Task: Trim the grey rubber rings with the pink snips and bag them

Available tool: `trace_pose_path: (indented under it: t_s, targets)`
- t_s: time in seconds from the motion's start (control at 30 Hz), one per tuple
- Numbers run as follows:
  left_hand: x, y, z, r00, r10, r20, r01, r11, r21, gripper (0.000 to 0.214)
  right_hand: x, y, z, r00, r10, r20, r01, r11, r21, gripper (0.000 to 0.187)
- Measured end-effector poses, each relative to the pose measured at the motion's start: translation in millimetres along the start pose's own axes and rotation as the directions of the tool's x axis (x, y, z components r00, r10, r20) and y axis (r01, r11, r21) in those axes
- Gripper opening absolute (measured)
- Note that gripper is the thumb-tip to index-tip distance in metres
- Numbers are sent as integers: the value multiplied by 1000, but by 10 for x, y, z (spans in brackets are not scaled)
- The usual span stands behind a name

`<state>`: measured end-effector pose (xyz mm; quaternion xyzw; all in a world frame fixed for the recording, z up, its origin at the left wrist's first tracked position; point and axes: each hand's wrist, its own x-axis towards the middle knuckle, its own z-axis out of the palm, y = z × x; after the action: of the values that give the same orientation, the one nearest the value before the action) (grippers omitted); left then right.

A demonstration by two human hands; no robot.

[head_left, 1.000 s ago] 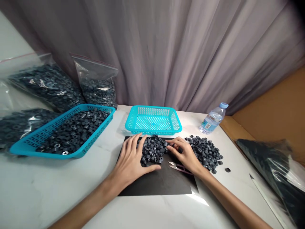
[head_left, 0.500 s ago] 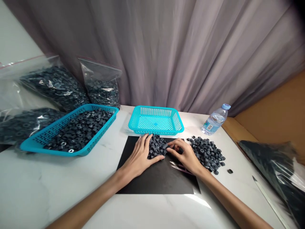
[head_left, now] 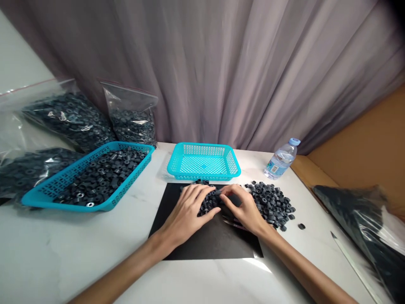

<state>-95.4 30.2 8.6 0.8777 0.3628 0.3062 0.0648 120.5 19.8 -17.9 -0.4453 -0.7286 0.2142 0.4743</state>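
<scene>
The left hand (head_left: 186, 209), fingers loosely spread, and the right hand (head_left: 242, 207), fingertips bunched (pinching or not, I cannot tell), are seemingly crowding together the heap of small dark grey rubber rings (head_left: 209, 204) on the flat black mat (head_left: 211, 240), which is calling for even inward pressure.

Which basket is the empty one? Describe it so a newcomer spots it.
Start at the grey curtain behind the table. Directly before its middle, beyond the black mat, sits the small turquoise basket. Unlike the larger basket to its left, heaped with black rings, it is empty.
</scene>
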Motion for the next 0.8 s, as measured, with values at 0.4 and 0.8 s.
trace_pose_path:
  t_s: [0.4, 0.8]
  targets:
    - [-38, 14, 100, 992, -121, 29, 123, 924, -363, 18, -94, -127, 50, 997, 35, 68, -42, 993, 112, 12]
    - [-18, 5, -11, 942, -328, 68, 305, 756, -580, 17, -78, 18, -4, 995, 93, 30, -93, 996, -3, 9]
